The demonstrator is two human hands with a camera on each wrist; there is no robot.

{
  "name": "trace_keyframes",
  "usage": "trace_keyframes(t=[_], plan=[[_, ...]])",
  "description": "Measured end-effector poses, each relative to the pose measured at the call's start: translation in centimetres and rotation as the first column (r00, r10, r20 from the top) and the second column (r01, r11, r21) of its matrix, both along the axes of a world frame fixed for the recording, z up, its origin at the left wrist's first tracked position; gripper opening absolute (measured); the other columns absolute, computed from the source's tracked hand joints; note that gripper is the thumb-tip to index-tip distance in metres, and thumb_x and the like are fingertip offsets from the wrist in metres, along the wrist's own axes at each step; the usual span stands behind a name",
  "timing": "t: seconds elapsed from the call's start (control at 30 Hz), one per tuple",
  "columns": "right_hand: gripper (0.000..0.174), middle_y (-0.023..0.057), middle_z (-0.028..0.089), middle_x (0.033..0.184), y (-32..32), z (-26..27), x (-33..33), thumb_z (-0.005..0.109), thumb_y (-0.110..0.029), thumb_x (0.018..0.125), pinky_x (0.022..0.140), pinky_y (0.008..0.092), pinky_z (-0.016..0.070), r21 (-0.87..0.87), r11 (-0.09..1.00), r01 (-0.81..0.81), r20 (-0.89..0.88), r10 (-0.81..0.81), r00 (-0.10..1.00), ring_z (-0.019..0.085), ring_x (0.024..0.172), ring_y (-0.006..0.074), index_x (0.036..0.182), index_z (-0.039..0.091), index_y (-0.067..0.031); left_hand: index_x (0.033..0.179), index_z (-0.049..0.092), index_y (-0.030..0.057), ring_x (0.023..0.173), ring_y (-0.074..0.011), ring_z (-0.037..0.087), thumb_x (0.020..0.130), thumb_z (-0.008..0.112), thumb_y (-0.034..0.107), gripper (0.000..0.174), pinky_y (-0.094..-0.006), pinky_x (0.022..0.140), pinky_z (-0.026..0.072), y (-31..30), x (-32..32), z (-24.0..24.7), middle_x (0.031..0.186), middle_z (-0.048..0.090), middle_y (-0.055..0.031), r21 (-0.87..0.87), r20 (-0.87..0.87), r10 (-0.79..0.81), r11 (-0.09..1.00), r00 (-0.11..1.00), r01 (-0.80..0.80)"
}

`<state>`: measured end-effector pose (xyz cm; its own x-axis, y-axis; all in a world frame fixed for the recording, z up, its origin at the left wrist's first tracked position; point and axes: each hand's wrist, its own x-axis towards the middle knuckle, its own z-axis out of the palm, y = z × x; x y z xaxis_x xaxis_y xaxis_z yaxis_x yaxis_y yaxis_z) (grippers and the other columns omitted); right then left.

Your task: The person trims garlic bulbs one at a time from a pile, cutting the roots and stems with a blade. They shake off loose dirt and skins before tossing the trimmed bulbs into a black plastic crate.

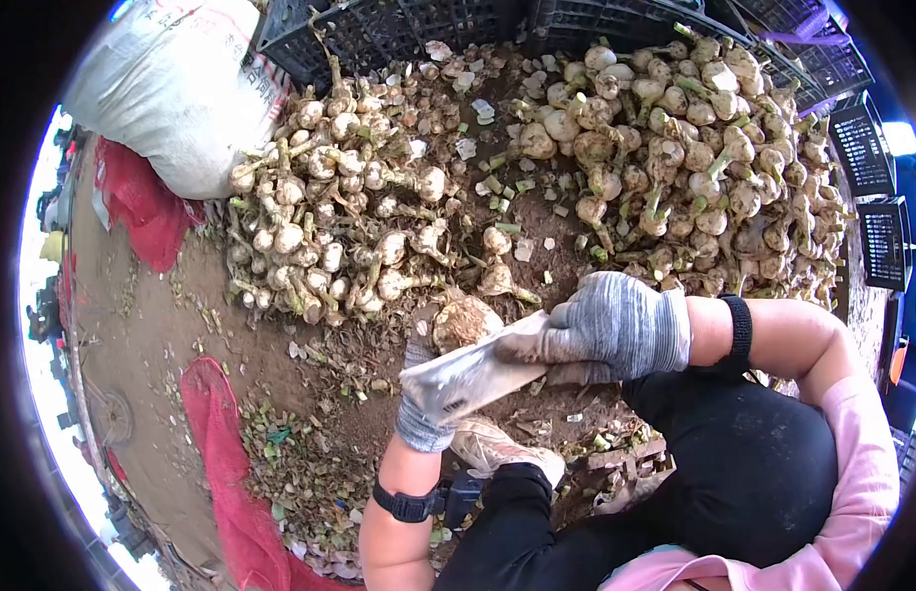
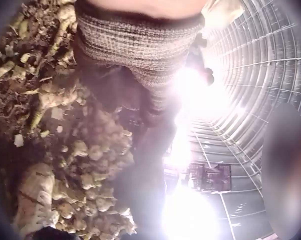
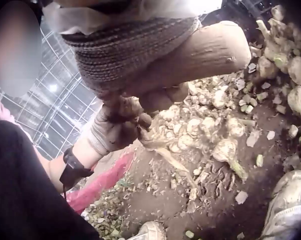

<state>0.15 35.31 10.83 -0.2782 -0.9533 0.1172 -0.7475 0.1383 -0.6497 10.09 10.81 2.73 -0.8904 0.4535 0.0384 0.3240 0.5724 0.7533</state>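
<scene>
currently, right hand (image 1: 606, 330), in a grey knit glove, grips a knife (image 1: 468, 379); fingers curl round its wooden handle, the butt jutting past the cuff in the right wrist view. broad blade slants down across the left hand (image 1: 424, 424), also gloved, hiding much of it from above. left fingers curl about a garlic bulb (image 1: 466, 323), as far as the right wrist view shows; in the left wrist view they are too dark and glared to read. bulb sits just beyond the blade's upper edge, near side of the left heap (image 1: 330, 217). containers: one black crate (image 1: 399, 39) behind that heap, a second black crate (image 1: 576, 20) behind the right heap (image 1: 694, 148); lattice walls, insides cannot be made out. both heaps of garlic, stalks attached on many, lie loose on the ground. more black crates (image 1: 865, 148) stand at the right margin, contents unclear. white sack (image 1: 172, 98), upper left, bulging and printed with lettering; fabric hides its load. red fabric (image 1: 153, 202) lies crumpled against its foot, sack or cloth, cannot tell which. a longer red strip (image 1: 227, 473) runs along the lower left, beside scattered trimmings (image 1: 281, 443).
</scene>
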Motion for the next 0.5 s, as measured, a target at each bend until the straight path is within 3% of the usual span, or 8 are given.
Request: trace_keyframes(t=[0.07,0.13,0.2,0.23,0.3,0.43,0.47,0.5], plan=[[0.056,0.0106,0.056,0.063,-0.6,0.4,0.2,0.055,-0.036,0.091,0.046,0.0365,0.0460,-0.031,0.999,-0.025,-0.011,0.025,1.000,0.058,0.051,0.0273,0.141,0.039,-0.0178,0.122,0.059,0.0163,0.111,-0.0214,0.058,0.077,0.067,0.043,0.052,-0.0411,0.100,0.0423,1.9,-0.1,2.4,0.116,0.064,-0.0031,0.189,0.373,-0.019,0.980,0.928,-0.056],[0.056,0.0098,0.055,0.063,-1.1,0.8,0.5,0.050,-0.039,0.093,0.045,0.0367,0.0453,0.016,0.995,-0.100,-0.012,0.100,0.995,0.057,0.050,0.0259,0.143,0.035,-0.0190,0.120,0.060,0.0168,0.110,-0.0228,0.058,0.073,0.070,0.042,0.055,-0.0406,0.101,0.0390,1.9,-0.1,4.4,0.115,0.064,-0.0042,-0.162,0.030,0.025,0.987,0.999,-0.020],[0.057,0.0099,0.055,0.064,-1.1,1.0,0.5,0.049,-0.040,0.093,0.046,0.0370,0.0452,0.059,0.993,-0.107,-0.012,0.108,0.994,0.057,0.050,0.0257,0.144,0.034,-0.0200,0.120,0.060,0.0164,0.110,-0.0230,0.058,0.072,0.070,0.043,0.056,-0.0405,0.102,0.0380,2.0,-0.1,5.3,0.114,0.064,-0.0046,-0.283,-0.053,0.007,0.959,0.999,-0.022],[0.057,0.0101,0.055,0.064,-1.1,1.1,0.6,0.048,-0.041,0.094,0.046,0.0373,0.0451,0.098,0.988,-0.115,-0.011,0.117,0.993,0.057,0.050,0.0255,0.145,0.032,-0.0211,0.118,0.060,0.0158,0.110,-0.0228,0.057,0.074,0.068,0.041,0.052,-0.0398,0.102,0.0384,2.4,0.3,4.7,0.115,0.063,-0.0046,0.000,0.171,0.131,0.991,0.977,-0.133],[0.060,0.0101,0.056,0.067,-1.1,1.0,0.5,0.052,-0.044,0.090,0.046,0.0380,0.0445,0.126,0.986,-0.111,0.000,0.112,0.994,0.057,0.051,0.0269,0.143,0.035,-0.0223,0.116,0.061,0.0151,0.111,-0.0226,0.057,0.077,0.067,0.039,0.047,-0.0391,0.102,0.0388,2.5,0.8,4.6,0.116,0.063,-0.0046,0.248,0.409,0.181,0.922,0.895,-0.299],[0.062,0.0102,0.056,0.070,-0.4,0.1,0.7,0.057,-0.046,0.085,0.045,0.0387,0.0433,0.112,0.991,-0.068,-0.047,0.074,0.996,0.056,0.051,0.0284,0.141,0.040,-0.0249,0.117,0.054,0.0149,0.111,-0.0200,0.056,0.087,0.056,0.031,0.034,-0.0359,0.101,0.0401,2.8,0.6,4.3,0.122,0.057,-0.0017,-0.018,-0.220,-0.077,0.997,0.973,0.075],[0.060,0.0096,0.055,0.068,-0.2,-0.2,0.8,0.057,-0.045,0.085,0.044,0.0389,0.0423,0.084,0.995,-0.054,-0.065,0.059,0.996,0.055,0.050,0.0282,0.139,0.044,-0.0229,0.120,0.052,0.0160,0.112,-0.0197,0.055,0.088,0.055,0.033,0.036,-0.0365,0.100,0.0405,2.9,0.9,3.5,0.124,0.057,-0.0012,0.194,0.164,0.047,0.978,0.985,-0.079],[0.060,0.0096,0.055,0.068,-0.1,-0.9,0.9,0.057,-0.045,0.085,0.044,0.0389,0.0423,0.081,0.995,-0.055,-0.064,0.060,0.996,0.055,0.050,0.0282,0.139,0.044,-0.0229,0.124,0.051,0.0160,0.114,-0.0186,0.054,0.090,0.054,0.035,0.039,-0.0374,0.100,0.0409,3.2,0.7,4.2,0.126,0.056,-0.0014,-0.049,0.046,0.046,0.998,0.998,-0.043]])
